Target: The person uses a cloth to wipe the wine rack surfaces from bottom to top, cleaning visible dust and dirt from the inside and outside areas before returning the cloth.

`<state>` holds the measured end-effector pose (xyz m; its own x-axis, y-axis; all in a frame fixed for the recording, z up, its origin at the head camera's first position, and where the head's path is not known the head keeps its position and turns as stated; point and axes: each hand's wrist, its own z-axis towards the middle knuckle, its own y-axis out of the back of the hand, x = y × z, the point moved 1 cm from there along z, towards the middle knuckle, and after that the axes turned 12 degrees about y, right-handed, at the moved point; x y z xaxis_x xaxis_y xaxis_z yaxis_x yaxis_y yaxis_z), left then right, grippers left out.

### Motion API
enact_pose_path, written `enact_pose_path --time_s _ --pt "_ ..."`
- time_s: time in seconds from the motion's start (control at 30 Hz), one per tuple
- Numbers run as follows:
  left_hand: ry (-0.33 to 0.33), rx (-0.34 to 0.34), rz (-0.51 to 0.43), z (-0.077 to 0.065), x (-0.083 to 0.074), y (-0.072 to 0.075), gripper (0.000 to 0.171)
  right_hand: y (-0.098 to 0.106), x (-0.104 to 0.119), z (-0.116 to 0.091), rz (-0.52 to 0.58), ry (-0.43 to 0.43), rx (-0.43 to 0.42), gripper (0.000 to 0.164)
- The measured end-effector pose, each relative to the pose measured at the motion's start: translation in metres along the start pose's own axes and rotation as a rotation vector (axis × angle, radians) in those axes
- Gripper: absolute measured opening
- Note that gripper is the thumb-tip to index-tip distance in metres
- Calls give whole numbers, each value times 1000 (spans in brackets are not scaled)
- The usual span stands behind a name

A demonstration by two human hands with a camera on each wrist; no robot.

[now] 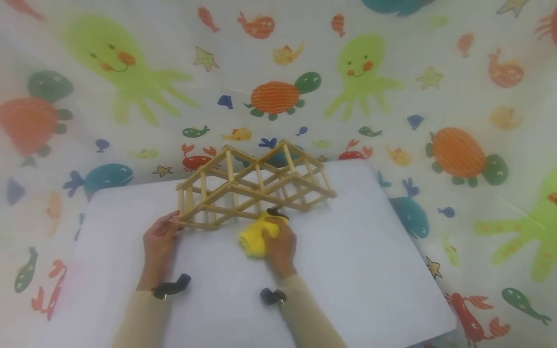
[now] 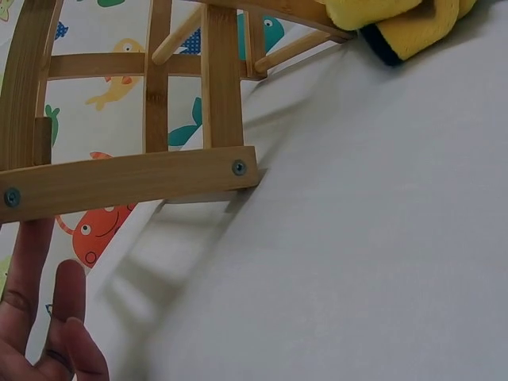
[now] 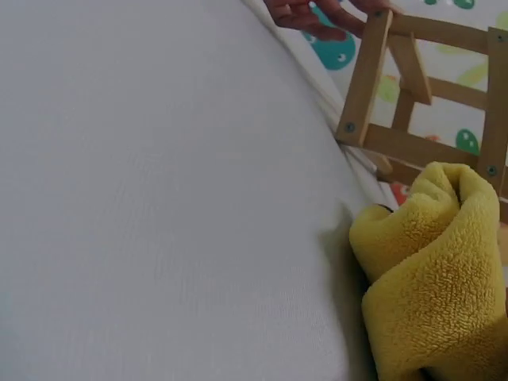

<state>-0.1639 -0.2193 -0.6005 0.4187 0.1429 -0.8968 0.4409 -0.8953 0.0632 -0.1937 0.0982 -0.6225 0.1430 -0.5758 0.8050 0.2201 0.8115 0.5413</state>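
Observation:
A wooden wine rack (image 1: pixel 232 185) of crisscrossed slats and round dowels stands across the back of the white table. My left hand (image 1: pixel 159 244) holds its near left corner by the fingertips. In the left wrist view, one finger of that hand (image 2: pixel 32 262) reaches behind the screwed end slat (image 2: pixel 127 182), while other fingers hang loose below. My right hand (image 1: pixel 282 249) grips a bunched yellow cloth (image 1: pixel 254 239) at the rack's lower front edge. Folded and fluffy, the cloth (image 3: pixel 444 278) overlaps the lower slats in the right wrist view; a dark edge shows on it.
The white table (image 1: pixel 348 270) has a rounded back corner and drops off close behind the rack. A curtain (image 1: pixel 304 48) printed with sea animals hangs behind and at both sides. Each wrist wears a black strap with a small camera (image 1: pixel 171 286).

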Motion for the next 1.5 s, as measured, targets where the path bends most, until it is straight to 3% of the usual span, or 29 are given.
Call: enact_pose_path --time_s 0.07,0.2,0.3,0.5,0.63,0.83,1.0,1.17,1.37,1.5 --pt "-7 -8 18 -1 0 0 46 3 -2 -2 8 15 -37 31" --pt "-12 -18 26 -2 -1 2 47 7 7 -9 146 176 -143 34" --pt "-7 -21 12 -2 -3 3 49 11 28 -13 285 315 -192 38" --pt "25 -8 -46 1 1 -1 48 29 86 -6 366 572 -290 38" --pt "19 -18 57 0 0 0 49 24 99 7 385 694 -299 36" --pt "28 -20 148 -1 1 0 53 9 120 22 393 695 -245 33" --pt "41 -15 102 1 0 0 53 -2 128 22 352 682 -192 31" --pt "39 -9 53 2 2 2 51 0 128 19 265 696 -155 32" --pt "34 0 14 3 4 3 52 -2 130 18 306 755 -169 32" --pt "51 8 2 3 4 0 55 -10 128 14 235 690 -55 32"
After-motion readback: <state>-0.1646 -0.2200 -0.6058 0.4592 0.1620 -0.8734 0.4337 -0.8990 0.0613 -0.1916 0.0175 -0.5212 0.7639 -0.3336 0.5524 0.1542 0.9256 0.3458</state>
